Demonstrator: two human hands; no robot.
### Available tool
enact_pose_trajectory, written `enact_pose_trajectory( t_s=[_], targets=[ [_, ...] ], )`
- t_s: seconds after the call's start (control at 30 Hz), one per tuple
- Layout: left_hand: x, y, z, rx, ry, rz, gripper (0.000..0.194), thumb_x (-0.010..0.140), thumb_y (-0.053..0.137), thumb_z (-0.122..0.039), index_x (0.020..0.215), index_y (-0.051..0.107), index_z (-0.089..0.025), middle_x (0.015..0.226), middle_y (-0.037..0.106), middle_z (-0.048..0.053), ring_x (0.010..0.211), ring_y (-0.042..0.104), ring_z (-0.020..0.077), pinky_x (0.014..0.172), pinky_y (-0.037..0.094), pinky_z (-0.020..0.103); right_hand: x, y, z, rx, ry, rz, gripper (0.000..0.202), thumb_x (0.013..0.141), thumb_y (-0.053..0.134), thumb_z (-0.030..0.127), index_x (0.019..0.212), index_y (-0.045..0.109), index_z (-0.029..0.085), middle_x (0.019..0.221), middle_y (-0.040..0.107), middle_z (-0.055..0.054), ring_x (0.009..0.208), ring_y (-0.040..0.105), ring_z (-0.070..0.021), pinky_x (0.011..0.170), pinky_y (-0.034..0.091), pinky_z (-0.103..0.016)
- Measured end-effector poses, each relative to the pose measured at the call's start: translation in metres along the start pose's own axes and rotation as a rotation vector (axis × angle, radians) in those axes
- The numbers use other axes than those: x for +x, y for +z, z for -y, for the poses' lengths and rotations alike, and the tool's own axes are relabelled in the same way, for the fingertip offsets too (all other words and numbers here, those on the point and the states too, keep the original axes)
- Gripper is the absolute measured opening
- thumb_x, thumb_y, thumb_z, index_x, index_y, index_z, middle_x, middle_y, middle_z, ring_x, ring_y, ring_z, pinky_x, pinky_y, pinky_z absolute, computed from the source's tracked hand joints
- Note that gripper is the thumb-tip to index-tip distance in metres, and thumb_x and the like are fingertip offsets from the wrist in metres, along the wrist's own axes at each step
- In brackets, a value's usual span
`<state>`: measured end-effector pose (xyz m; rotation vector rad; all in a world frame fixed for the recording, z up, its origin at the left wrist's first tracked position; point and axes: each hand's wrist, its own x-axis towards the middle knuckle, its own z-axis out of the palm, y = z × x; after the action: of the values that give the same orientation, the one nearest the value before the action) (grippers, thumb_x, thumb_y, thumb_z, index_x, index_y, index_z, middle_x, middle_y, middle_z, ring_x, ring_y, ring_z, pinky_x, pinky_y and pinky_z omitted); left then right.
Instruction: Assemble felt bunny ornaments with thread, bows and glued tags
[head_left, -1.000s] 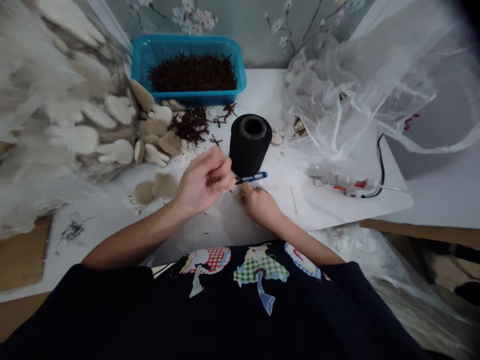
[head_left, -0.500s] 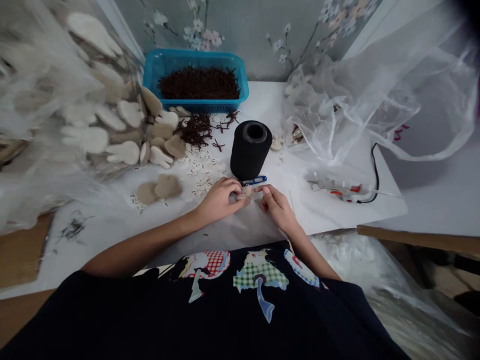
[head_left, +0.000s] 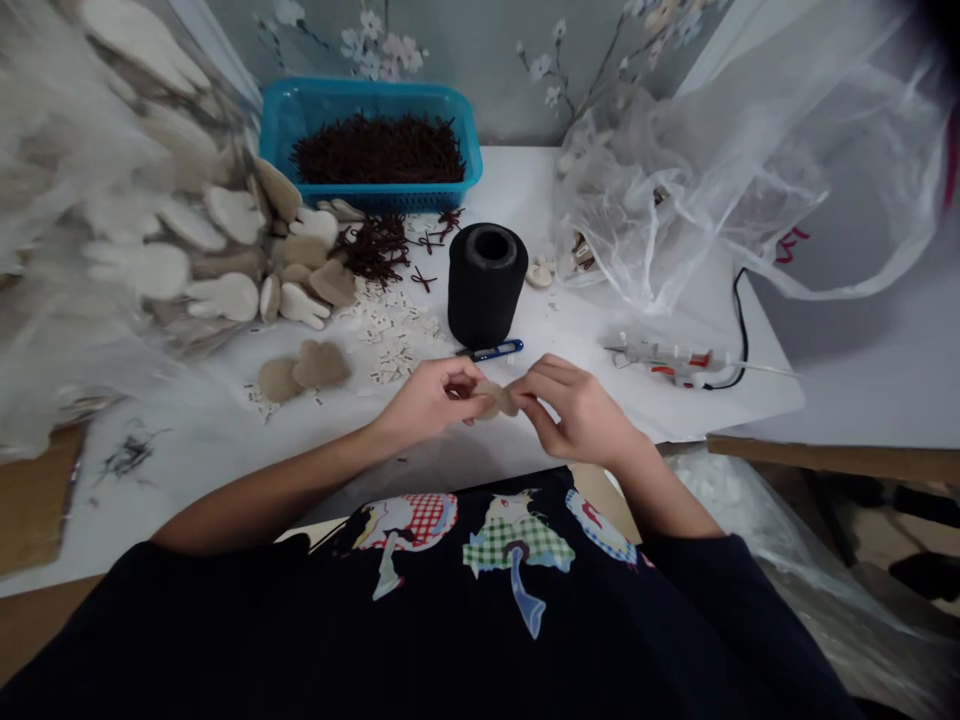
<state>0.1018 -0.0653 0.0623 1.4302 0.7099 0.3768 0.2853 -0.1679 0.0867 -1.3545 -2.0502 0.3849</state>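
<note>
Between both hands is a small beige felt piece (head_left: 491, 400), partly covered by fingers. My left hand (head_left: 435, 400) pinches its left side between thumb and fingers. On the other side, my right hand (head_left: 574, 405) has its fingertips closed on the piece's right edge. Just beyond the hands lie blue thread snips (head_left: 495, 351), at the foot of a black thread cone (head_left: 486, 290). Small white labels (head_left: 394, 335) are scattered to the left of the cone. Two beige felt pieces (head_left: 321, 365) lie nearer the left forearm.
A blue basket (head_left: 375, 188) of dark brown bows stands at the back. Felt shapes (head_left: 225, 297) spill from a clear bag at left. Another plastic bag (head_left: 637, 230) sits at back right. A glue gun (head_left: 667, 362) with a black cord lies on the table (head_left: 750, 395) at right.
My right hand has turned inward and closed on the felt piece; before, it was apart with a finger extended. The view has shifted slightly.
</note>
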Motion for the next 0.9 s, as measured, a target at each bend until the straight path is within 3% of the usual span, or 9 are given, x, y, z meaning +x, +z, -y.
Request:
enact_pose_trajectory(
  t_s=[0.13, 0.3, 0.43, 0.5, 0.57, 0.73, 0.9],
  targets=[
    [-0.006, 0.001, -0.01, 0.14, 0.108, 0.043, 0.009, 0.069, 0.075, -0.02, 0.075, 0.07, -0.016, 0.063, 0.065, -0.001, 0.051, 0.054, 0.0084, 0.049, 0.043, 0.018, 0.021, -0.012, -0.014, -0.008, -0.115, 0.046, 0.019, 0.095, 0.042, 0.014, 0.083, 0.056, 0.02, 0.074, 0.059, -0.004, 0.074, 0.051, -0.0187, 0.071, 0.045, -0.033],
    [-0.011, -0.013, -0.015, 0.136, 0.195, 0.115, 0.013, 0.069, 0.079, -0.022, 0.079, 0.074, -0.016, 0.077, 0.071, 0.004, 0.067, 0.064, 0.0134, 0.061, 0.051, 0.02, 0.03, 0.001, -0.032, 0.14, -0.098, 0.097, 0.017, 0.095, 0.045, 0.017, 0.084, 0.058, 0.021, 0.076, 0.063, -0.003, 0.076, 0.056, -0.017, 0.069, 0.046, -0.03],
    [-0.011, -0.019, -0.003, -0.162, 0.182, -0.073, 0.022, 0.068, 0.082, -0.029, 0.079, 0.067, -0.017, 0.071, 0.069, 0.001, 0.061, 0.065, 0.0127, 0.055, 0.053, 0.021, 0.017, 0.021, -0.029, 0.173, -0.033, 0.061, 0.015, 0.094, 0.046, 0.016, 0.085, 0.058, 0.02, 0.076, 0.062, -0.003, 0.073, 0.055, -0.0168, 0.068, 0.046, -0.03],
    [-0.01, -0.018, 0.005, -0.294, 0.124, -0.188, 0.026, 0.068, 0.083, -0.032, 0.078, 0.063, -0.018, 0.068, 0.068, -0.001, 0.058, 0.063, 0.0117, 0.052, 0.054, 0.02, 0.011, 0.026, -0.02, 0.139, -0.057, 0.027, 0.016, 0.094, 0.045, 0.015, 0.085, 0.057, 0.02, 0.073, 0.06, -0.003, 0.072, 0.053, -0.0174, 0.069, 0.047, -0.031],
    [-0.007, -0.015, 0.01, -0.324, 0.05, -0.219, 0.029, 0.066, 0.084, -0.032, 0.076, 0.061, -0.017, 0.067, 0.068, -0.001, 0.057, 0.063, 0.0118, 0.05, 0.054, 0.019, 0.008, 0.025, -0.01, 0.088, -0.115, 0.01, 0.016, 0.094, 0.043, 0.013, 0.087, 0.056, 0.02, 0.073, 0.058, -0.003, 0.071, 0.051, -0.0177, 0.071, 0.047, -0.032],
    [-0.008, -0.007, 0.005, -0.194, -0.008, -0.061, 0.027, 0.063, 0.085, -0.03, 0.075, 0.066, -0.015, 0.064, 0.068, 0.001, 0.055, 0.062, 0.0121, 0.05, 0.053, 0.021, 0.026, 0.002, 0.001, -0.029, -0.202, 0.064, 0.018, 0.094, 0.041, 0.016, 0.085, 0.055, 0.022, 0.073, 0.057, -0.004, 0.07, 0.051, -0.0189, 0.073, 0.047, -0.035],
    [-0.013, -0.014, -0.01, -0.01, 0.11, 0.057, 0.017, 0.064, 0.083, -0.025, 0.075, 0.072, -0.016, 0.063, 0.067, 0.0, 0.053, 0.059, 0.0103, 0.051, 0.049, 0.019, 0.049, -0.006, -0.021, 0.028, -0.192, 0.142, 0.021, 0.095, 0.042, 0.02, 0.079, 0.055, 0.022, 0.071, 0.058, -0.002, 0.07, 0.053, -0.0176, 0.071, 0.046, -0.033]
  ],
)
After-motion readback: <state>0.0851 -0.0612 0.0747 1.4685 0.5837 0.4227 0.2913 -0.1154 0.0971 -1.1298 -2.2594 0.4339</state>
